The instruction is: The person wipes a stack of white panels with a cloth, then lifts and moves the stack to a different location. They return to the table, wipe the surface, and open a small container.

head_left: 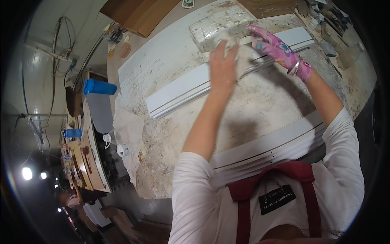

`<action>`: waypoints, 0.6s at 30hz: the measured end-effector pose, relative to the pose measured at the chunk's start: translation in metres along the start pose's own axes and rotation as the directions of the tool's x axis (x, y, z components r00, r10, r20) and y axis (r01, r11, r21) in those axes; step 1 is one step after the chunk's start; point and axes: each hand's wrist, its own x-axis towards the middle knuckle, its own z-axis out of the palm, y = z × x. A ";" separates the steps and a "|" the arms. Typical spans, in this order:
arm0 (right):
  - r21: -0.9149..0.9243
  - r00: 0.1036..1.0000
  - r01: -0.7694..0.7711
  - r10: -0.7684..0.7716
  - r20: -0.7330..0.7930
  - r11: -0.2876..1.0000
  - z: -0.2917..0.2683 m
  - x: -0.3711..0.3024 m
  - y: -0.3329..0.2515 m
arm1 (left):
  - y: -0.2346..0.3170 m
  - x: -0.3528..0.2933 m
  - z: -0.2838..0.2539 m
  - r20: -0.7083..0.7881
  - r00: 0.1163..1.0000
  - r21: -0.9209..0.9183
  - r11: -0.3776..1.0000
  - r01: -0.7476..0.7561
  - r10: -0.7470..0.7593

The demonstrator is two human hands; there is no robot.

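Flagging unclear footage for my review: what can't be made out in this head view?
In the head view:
Left hand: motion blur; grip unclear.
Gloved right hand: fingers blurred; contact unclear.
Grooved white panel: part hidden behind the left hand.
Lower white panels: far right end hidden by the right sleeve.
Distant person: too small, blurred.

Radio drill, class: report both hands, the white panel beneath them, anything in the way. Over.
Left hand bare, blurred, over white panel. Gloved right hand alongside, grips unclear. Panel lies across worktable; clear plastic close beyond.

Workshop with a stained worktable
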 end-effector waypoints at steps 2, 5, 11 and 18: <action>-0.730 0.973 0.069 0.114 0.199 0.680 0.021 -0.005 0.001 | -0.073 -0.048 -0.019 0.174 0.968 0.326 0.938 0.117 -0.182; -0.917 0.927 0.246 0.200 0.317 0.314 0.007 -0.013 0.009 | -0.163 -0.110 -0.089 0.138 0.910 0.663 0.719 0.209 -0.391; -0.820 0.844 0.412 0.173 0.508 0.398 0.002 0.028 0.018 | -0.208 -0.146 -0.224 0.032 0.776 0.485 0.688 0.540 -0.631; -0.846 0.883 0.440 0.025 0.468 0.302 0.006 -0.012 0.003 | -0.093 -0.133 -0.190 0.275 0.870 0.550 0.809 0.206 -0.409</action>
